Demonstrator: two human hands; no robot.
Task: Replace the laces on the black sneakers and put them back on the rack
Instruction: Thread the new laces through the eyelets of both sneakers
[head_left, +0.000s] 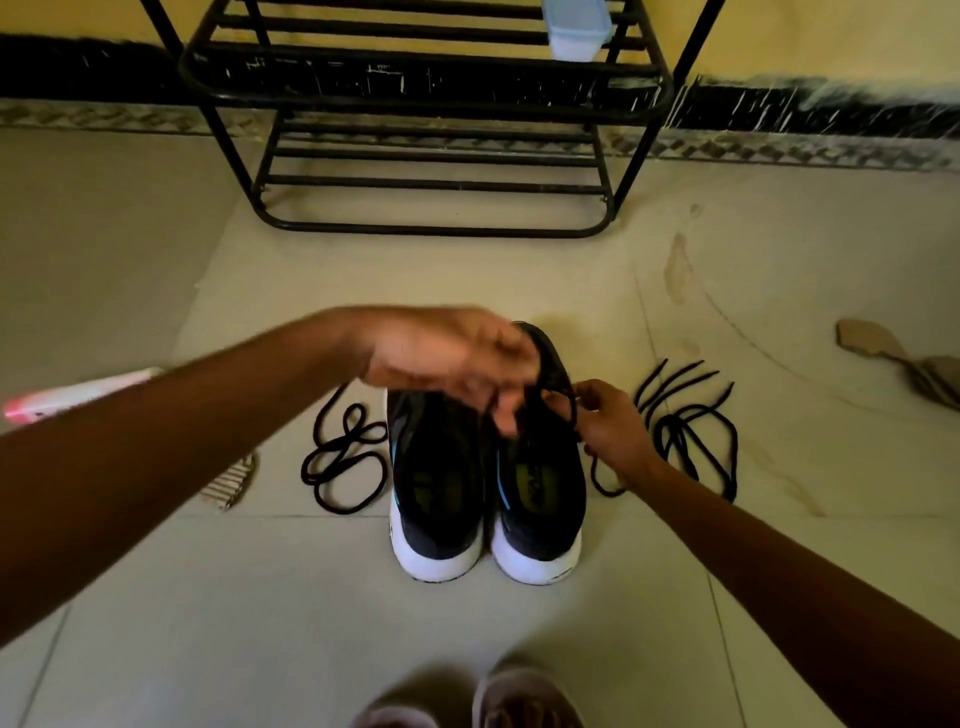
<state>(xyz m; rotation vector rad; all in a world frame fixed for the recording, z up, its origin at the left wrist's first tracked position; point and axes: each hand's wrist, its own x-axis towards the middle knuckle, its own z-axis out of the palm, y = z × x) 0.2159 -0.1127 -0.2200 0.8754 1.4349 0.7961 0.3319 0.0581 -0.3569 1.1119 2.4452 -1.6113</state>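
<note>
Two black sneakers with white soles stand side by side on the floor, heels toward me: the left sneaker (434, 483) and the right sneaker (540, 488). My left hand (452, 358), blurred, hovers over their front parts and pinches a black lace (569, 402) that loops over the right sneaker. My right hand (610, 426) pinches the same lace at the shoe's right side. A loose black lace (345, 457) lies coiled left of the shoes. More black laces (691, 431) lie to the right. The black metal shoe rack (431, 104) stands ahead against the wall.
A pale blue plastic container (579, 28) sits on the rack's upper shelf. A pink-and-white object (78, 395) and a striped item (234, 480) lie at the left. Beige cloth or paper (904, 358) lies at the far right. Footwear (524, 696) shows at the bottom edge.
</note>
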